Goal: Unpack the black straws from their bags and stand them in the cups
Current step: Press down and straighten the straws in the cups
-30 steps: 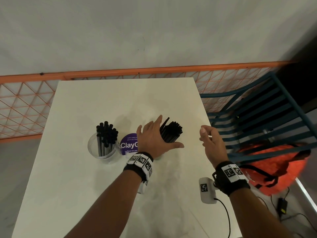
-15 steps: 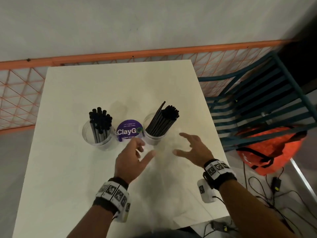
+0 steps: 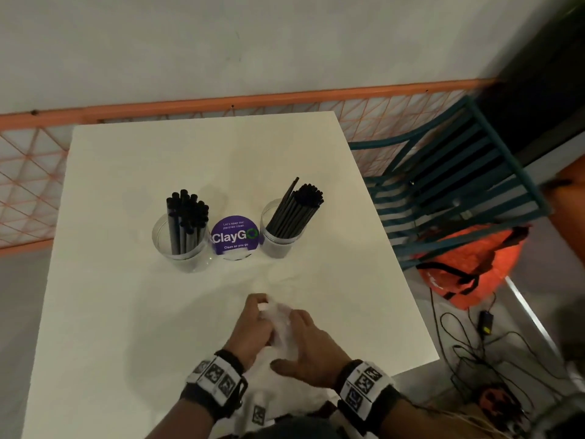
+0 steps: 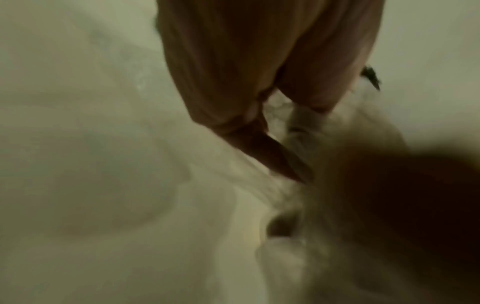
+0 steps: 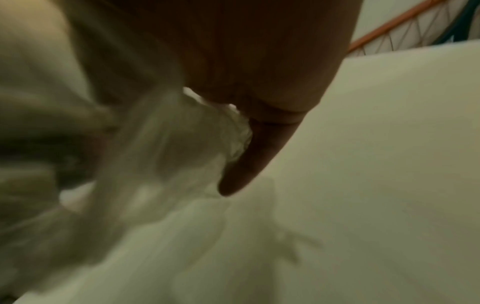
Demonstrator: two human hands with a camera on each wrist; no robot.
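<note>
Near the front edge of the white bench (image 3: 133, 312), the left hand (image 3: 250, 331) and the right hand (image 3: 308, 350) meet around a crumpled clear bag (image 3: 281, 327), the fingers (image 5: 249, 156) of both curled onto the plastic; the blurred wrist views suggest it is empty. Farther back, black straws (image 3: 186, 220) stand in the left cup (image 3: 183, 251), and more straws (image 3: 294, 210) lean in the right cup (image 3: 280, 242), a purple round sign (image 3: 235, 236) between them.

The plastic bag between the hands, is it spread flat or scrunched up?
Scrunched up. The clear plastic bag is bunched and wrinkled between the left hand and right hand, which both grip it.
</note>
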